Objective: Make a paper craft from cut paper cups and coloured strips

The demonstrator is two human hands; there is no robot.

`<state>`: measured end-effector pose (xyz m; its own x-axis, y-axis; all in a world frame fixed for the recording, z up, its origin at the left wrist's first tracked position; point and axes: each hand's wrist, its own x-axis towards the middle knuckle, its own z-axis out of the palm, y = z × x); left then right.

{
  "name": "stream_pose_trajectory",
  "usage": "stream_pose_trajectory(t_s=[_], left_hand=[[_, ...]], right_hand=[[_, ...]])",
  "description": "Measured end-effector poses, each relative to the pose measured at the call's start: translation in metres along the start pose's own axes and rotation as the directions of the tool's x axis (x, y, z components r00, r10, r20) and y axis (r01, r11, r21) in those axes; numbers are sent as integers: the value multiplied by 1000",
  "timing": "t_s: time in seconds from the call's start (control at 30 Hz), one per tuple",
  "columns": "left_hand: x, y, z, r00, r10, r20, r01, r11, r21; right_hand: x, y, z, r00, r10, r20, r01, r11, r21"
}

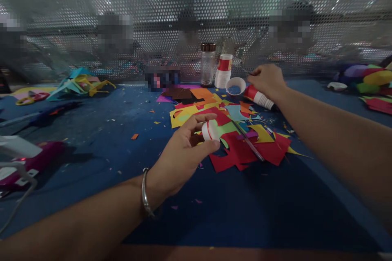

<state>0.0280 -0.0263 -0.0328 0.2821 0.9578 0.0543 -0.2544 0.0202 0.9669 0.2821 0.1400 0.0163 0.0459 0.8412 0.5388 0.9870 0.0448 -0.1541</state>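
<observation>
A red-striped white cylinder (210, 131) is being held by the left hand (183, 153); the right hand's (268, 79) grip cannot be told.

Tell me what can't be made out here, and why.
All in the head view:
- Right hand: anything at its fingertips is too small and blurred to name.
- White piece: partly hidden by the left hand.
- Pink device: cut off by the left edge.
- People: blurred and dim behind the perforated screen.
</observation>
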Motion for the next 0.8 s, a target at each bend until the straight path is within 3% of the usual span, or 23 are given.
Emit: stream_pose_trajectory(t_s=[0.1, 0.3, 0.43, 0.5, 0.6, 0.8], left_hand=[[1, 1, 1, 999, -46, -1, 46, 995, -87], [5, 3, 2, 985, -156, 69, 169, 952, -254], [6, 5, 0, 983, -164, 79, 180, 938, -296], [5, 6, 0, 984, -151, 92, 174, 929, -326], [4, 7, 0, 981, -167, 96, 190, 919, -346], [3, 8, 2, 980, -176, 96, 196, 936, -293]], right_hand=[[-13, -8, -12, 997, 77, -3, -76, 995, 64], [-44, -19, -25, 998, 56, 23, -59, 974, 217], [-66, -21, -28, 994, 42, 103, -75, 936, 344], [-79, -23, -34, 982, 48, 185, -132, 873, 471], [-101, -28, -48, 965, 25, 261, -182, 781, 597], [-141, -36, -68, 942, -142, 304, -105, 735, 670]])
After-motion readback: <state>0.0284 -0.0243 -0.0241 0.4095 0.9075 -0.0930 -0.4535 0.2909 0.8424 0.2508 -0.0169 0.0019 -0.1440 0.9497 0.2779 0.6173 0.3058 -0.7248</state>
